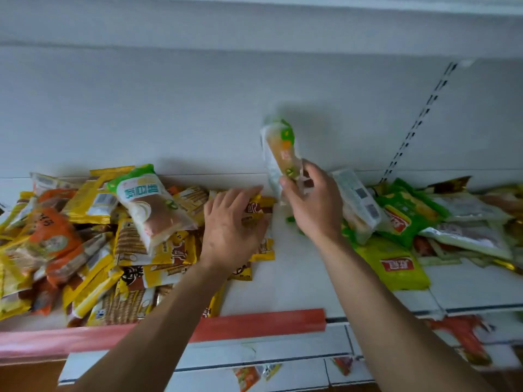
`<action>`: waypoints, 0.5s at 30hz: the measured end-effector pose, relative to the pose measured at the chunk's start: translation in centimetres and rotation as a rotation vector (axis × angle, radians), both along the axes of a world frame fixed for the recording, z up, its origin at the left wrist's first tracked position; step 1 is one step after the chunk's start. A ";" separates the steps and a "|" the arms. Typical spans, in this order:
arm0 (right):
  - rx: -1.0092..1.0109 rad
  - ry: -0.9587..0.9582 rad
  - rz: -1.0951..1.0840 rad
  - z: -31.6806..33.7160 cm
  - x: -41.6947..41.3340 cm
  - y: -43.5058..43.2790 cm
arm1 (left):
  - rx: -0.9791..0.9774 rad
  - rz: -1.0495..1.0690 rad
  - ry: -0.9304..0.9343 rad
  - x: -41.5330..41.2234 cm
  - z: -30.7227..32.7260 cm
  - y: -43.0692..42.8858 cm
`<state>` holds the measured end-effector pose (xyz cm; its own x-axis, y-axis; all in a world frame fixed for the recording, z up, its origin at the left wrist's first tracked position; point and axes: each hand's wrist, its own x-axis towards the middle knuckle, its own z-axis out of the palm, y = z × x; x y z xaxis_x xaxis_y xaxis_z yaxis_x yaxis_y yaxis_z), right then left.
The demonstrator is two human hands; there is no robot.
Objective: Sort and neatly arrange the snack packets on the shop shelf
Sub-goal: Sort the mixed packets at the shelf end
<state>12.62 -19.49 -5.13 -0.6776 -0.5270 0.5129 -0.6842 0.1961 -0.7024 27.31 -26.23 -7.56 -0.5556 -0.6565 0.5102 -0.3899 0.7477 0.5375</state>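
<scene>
My right hand (310, 203) grips a clear bread packet with green and orange print (281, 154) by its lower end and holds it upright above the white shelf (294, 275). My left hand (230, 226) lies flat with straight fingers on the right edge of a heap of yellow and orange biscuit packets (93, 250). A green-topped bread packet (148, 205) lies on top of that heap. To the right sits a second heap of green, yellow and clear packets (418, 222).
The shelf's white back wall (198, 114) rises behind the packets, with a slotted upright (416, 123) at right. A red price strip (254, 325) runs along the shelf's front edge. Lower shelves (283, 363) hold a few more packets.
</scene>
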 end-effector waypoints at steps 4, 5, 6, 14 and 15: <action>-0.096 -0.013 -0.134 2.8 -3.8 5.1 | 0.020 -0.164 0.119 -4.4 1.9 1.3; -0.107 0.001 -0.179 3.2 -5.0 6.3 | 0.027 -0.211 0.109 -5.7 2.1 1.6; -0.105 0.030 -0.227 3.3 -6.3 7.3 | 0.034 -0.259 0.070 -7.0 2.1 2.0; 0.595 0.169 -0.265 -0.7 -13.0 10.0 | 0.124 -0.337 -0.255 -9.5 -2.3 4.0; 0.621 0.149 -0.251 -1.1 -13.1 9.9 | 0.119 -0.302 -0.229 -9.2 -2.4 3.8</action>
<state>-0.52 -9.63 -6.23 -0.7633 -0.5898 0.2635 -0.6460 0.6971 -0.3110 18.15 -22.46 -9.95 -0.8232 -0.4932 0.2812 -0.2818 0.7850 0.5516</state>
